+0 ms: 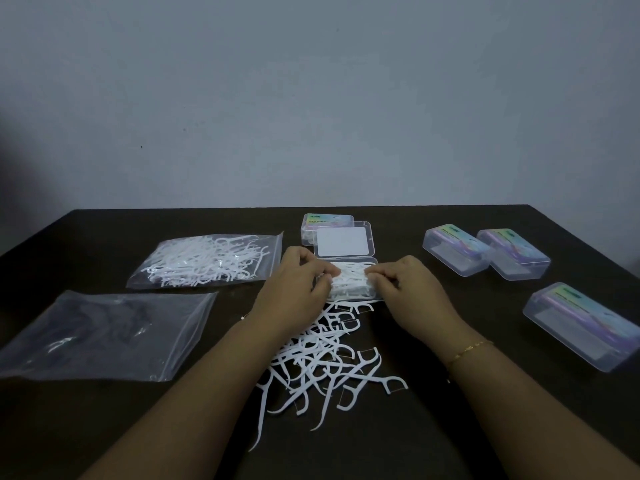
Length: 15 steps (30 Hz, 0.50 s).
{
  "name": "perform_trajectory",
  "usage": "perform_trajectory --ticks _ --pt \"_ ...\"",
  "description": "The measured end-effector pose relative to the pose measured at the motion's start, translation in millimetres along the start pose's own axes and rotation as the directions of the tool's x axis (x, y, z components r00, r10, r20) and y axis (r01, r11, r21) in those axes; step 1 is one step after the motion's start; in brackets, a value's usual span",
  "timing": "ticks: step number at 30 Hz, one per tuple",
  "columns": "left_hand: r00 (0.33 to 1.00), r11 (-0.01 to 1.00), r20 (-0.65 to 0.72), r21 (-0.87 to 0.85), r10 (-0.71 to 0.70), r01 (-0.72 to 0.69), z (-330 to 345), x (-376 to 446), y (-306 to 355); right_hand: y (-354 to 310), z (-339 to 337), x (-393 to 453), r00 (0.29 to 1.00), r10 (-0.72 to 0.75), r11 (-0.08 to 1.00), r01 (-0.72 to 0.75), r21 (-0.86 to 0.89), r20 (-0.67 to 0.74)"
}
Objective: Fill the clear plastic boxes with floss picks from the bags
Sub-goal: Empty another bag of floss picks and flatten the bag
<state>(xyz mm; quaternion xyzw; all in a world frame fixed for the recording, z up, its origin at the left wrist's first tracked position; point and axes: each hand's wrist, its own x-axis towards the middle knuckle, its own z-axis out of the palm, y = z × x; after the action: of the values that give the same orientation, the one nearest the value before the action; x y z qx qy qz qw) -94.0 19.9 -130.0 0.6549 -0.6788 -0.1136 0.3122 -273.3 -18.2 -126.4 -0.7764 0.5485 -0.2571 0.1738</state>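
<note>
An open clear plastic box (pixel 372 263) sits at the table's middle, its lid (pixel 343 241) tilted back. White floss picks (pixel 349 278) are heaped inside it. My left hand (pixel 298 289) and my right hand (pixel 407 289) flank the box, and their fingertips pinch the picks in it from either side. A loose pile of floss picks (pixel 325 362) is spread on the table between my forearms. A full bag of picks (pixel 204 261) lies at the left. In front of that one lies a nearly empty bag (pixel 104 334).
Another clear box (pixel 327 221) stands behind the open lid. Three closed clear boxes lie at the right: two side by side (pixel 453 251) (pixel 512 254) and one nearer the edge (pixel 585 327). The dark table (pixel 433 427) ends at a grey wall.
</note>
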Motion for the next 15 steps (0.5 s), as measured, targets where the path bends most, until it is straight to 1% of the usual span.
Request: perform_trajectory --ticks 2,5,7,11,15 --pt "1.0 1.0 0.001 -0.016 0.004 -0.004 1.1 0.1 0.4 0.1 0.1 0.5 1.0 0.025 0.999 -0.025 0.032 -0.003" --pt "1.0 1.0 -0.007 -0.006 0.014 -0.014 1.5 -0.2 0.2 1.1 0.9 1.6 0.994 0.092 0.993 -0.088 0.08 -0.05" --pt "0.999 0.999 0.0 0.017 0.036 -0.036 1.6 -0.2 -0.1 2.1 1.0 2.7 0.992 0.113 0.992 -0.109 0.064 -0.06" --pt "0.999 0.995 0.032 0.092 0.037 -0.04 3.0 0.0 1.0 2.0 -0.2 2.1 0.996 0.073 0.997 -0.072 0.025 -0.046" --pt "0.999 0.99 0.007 0.131 0.045 -0.046 1.7 -1.4 0.4 -1.7 -0.1 1.4 1.0 0.017 0.999 -0.017 -0.029 -0.001"
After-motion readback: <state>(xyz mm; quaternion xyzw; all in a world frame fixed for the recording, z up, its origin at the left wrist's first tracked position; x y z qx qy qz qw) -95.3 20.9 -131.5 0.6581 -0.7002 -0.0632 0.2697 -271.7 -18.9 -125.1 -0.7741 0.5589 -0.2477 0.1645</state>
